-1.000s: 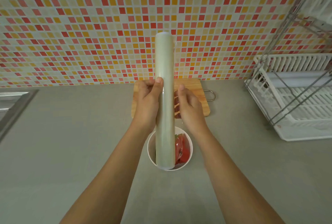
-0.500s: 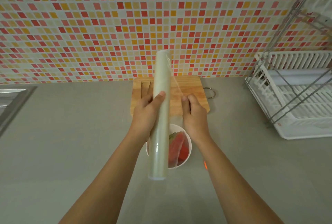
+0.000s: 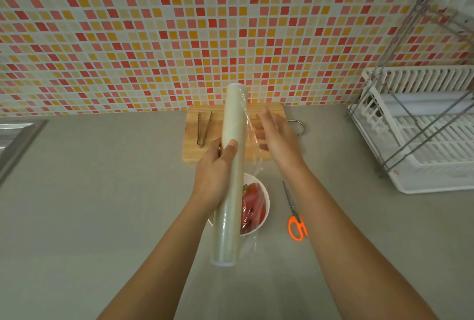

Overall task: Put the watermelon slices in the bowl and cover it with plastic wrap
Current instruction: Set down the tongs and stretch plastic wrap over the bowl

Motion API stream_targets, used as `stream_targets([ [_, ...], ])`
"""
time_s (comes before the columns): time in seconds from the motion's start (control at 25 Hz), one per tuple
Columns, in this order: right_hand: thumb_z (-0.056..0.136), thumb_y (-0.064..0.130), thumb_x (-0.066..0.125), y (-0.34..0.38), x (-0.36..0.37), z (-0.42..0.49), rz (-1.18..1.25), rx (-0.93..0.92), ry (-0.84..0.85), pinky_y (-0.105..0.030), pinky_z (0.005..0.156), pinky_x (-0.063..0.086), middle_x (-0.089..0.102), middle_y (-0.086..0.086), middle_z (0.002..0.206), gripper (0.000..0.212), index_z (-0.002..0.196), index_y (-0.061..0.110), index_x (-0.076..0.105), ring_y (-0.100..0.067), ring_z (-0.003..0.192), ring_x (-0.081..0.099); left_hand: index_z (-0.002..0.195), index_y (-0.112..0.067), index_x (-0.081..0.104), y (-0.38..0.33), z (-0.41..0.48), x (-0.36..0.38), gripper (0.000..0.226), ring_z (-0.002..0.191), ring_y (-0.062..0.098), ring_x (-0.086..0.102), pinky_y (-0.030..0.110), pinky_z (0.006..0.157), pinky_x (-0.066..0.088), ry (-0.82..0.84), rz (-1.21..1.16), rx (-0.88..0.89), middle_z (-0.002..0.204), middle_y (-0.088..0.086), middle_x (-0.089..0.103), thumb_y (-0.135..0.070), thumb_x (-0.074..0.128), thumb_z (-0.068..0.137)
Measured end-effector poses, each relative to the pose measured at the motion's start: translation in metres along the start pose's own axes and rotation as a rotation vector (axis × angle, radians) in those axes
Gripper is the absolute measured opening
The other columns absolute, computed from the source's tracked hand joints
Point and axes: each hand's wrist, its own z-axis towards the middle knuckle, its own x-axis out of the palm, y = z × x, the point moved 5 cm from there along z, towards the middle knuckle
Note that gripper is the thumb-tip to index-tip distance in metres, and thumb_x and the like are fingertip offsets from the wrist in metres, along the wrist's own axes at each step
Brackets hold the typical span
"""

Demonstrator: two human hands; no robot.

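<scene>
Grey tabletop point(image 3: 102, 191) carries the white bowl point(image 3: 266, 208), and the watermelon slices point(image 3: 252, 204) are already inside it. My left hand point(image 3: 218, 171) grips the plastic wrap roll point(image 3: 227, 230) above the bowl; my right hand point(image 3: 278, 137) is blurred at the loose film point(image 3: 254, 160), grasp unclear. Covering remains, I think.

Red watermelon slices point(image 3: 252, 204) lie in the white bowl point(image 3: 267, 208) under the wrap roll point(image 3: 233, 119).

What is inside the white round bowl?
Red watermelon slices with green rind show in the white round bowl. The long roll of clear plastic wrap, held by the left hand, covers its left part, so that side cannot be seen.
</scene>
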Motion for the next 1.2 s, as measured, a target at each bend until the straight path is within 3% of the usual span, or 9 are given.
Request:
stream_targets([
  [0.08, 0.079, 0.066, 0.048, 0.019, 0.003, 0.018, 0.013, -0.012, -0.019, -0.033, 0.073, 0.058, 0.068, 0.007, 0.081, 0.040, 0.089, 0.029, 0.061, -0.005, 0.072, 0.066, 0.137, -0.032, 0.046, -0.001, -0.005, 0.003, 0.046, 0.097, 0.003, 0.057, 0.027, 0.082, 0.046, 0.004, 0.044, 0.054, 0.099, -0.024, 0.057, -0.044, 0.046, 0.093],
  [0.2, 0.084, 0.042, 0.059, 0.031, 0.006, 0.032, -0.049, -0.054, -0.085, -0.039, 0.077, 0.056, 0.064, 0.006, 0.079, 0.024, 0.090, 0.018, 0.063, -0.012, 0.076, 0.064, 0.137, -0.030, 0.047, -0.003, -0.008, 0.005, 0.044, 0.086, -0.011, 0.053, 0.010, 0.069, 0.037, -0.018, 0.089, 0.111, 0.091, -0.031, 0.052, -0.041, 0.047, 0.094],
  [0.32, 0.090, 0.029, 0.054, 0.035, 0.002, 0.036, -0.058, -0.098, -0.147, -0.034, 0.072, 0.054, 0.062, 0.006, 0.073, 0.015, 0.085, 0.018, 0.062, -0.013, 0.073, 0.061, 0.138, -0.031, 0.046, 0.002, -0.010, 0.003, 0.045, 0.083, -0.014, 0.052, 0.007, 0.067, 0.034, -0.030, 0.098, 0.094, 0.089, -0.034, 0.049, -0.042, 0.046, 0.095],
  [0.44, 0.093, 0.036, 0.048, 0.032, -0.007, 0.036, 0.011, -0.081, -0.212, -0.028, 0.067, 0.053, 0.059, 0.009, 0.078, 0.015, 0.091, 0.023, 0.057, -0.010, 0.072, 0.060, 0.138, -0.031, 0.046, 0.008, -0.013, 0.000, 0.044, 0.095, 0.003, 0.054, 0.018, 0.075, 0.039, -0.040, 0.106, 0.093, 0.095, -0.028, 0.054, -0.042, 0.046, 0.095],
  [0.56, 0.084, 0.053, 0.055, 0.025, 0.002, 0.029, 0.102, 0.014, -0.080, -0.025, 0.064, 0.056, 0.064, 0.006, 0.088, 0.027, 0.091, 0.028, 0.058, -0.007, 0.076, 0.063, 0.138, -0.030, 0.045, 0.008, -0.013, 0.001, 0.044, 0.105, 0.010, 0.054, 0.026, 0.085, 0.039, -0.033, 0.150, 0.140, 0.113, -0.013, 0.058, -0.042, 0.046, 0.095],
  [0.68, 0.079, 0.039, 0.067, 0.027, 0.002, 0.027, 0.076, -0.012, -0.087, -0.031, 0.075, 0.057, 0.068, 0.006, 0.086, 0.023, 0.095, 0.022, 0.067, -0.008, 0.073, 0.066, 0.138, -0.027, 0.045, 0.005, -0.012, 0.003, 0.044, 0.104, 0.012, 0.053, 0.026, 0.085, 0.037, -0.047, 0.208, 0.187, 0.119, -0.005, 0.059, -0.040, 0.046, 0.096],
  [0.8, 0.080, 0.029, 0.069, 0.032, -0.003, 0.029, 0.054, -0.064, -0.129, -0.025, 0.072, 0.056, 0.070, 0.004, 0.076, 0.017, 0.092, 0.017, 0.070, -0.007, 0.065, 0.065, 0.139, -0.024, 0.044, 0.001, -0.012, 0.000, 0.046, 0.100, 0.012, 0.050, 0.026, 0.084, 0.036, -0.079, 0.278, 0.237, 0.117, -0.002, 0.057, -0.040, 0.047, 0.096],
  [1.08, 0.090, 0.029, 0.053, 0.042, 0.001, 0.029, -0.087, -0.091, -0.107, -0.013, 0.058, 0.040, 0.060, 0.012, 0.074, 0.014, 0.088, 0.019, 0.064, -0.001, 0.067, 0.055, 0.136, -0.022, 0.047, -0.004, -0.010, -0.007, 0.045, 0.096, 0.010, 0.050, 0.025, 0.081, 0.036, -0.086, 0.262, 0.254, 0.108, -0.011, 0.052, -0.040, 0.047, 0.096],
  [1.2, 0.094, 0.036, 0.043, 0.038, -0.007, 0.032, 0.111, 0.026, -0.189, -0.024, 0.073, 0.048, 0.060, 0.006, 0.089, 0.024, 0.102, 0.019, 0.058, -0.009, 0.082, 0.057, 0.126, -0.033, 0.051, -0.005, -0.009, -0.014, 0.032, 0.094, 0.006, 0.057, 0.016, 0.070, 0.039, -0.070, 0.176, 0.212, 0.098, -0.023, 0.056, -0.041, 0.046, 0.095],
])
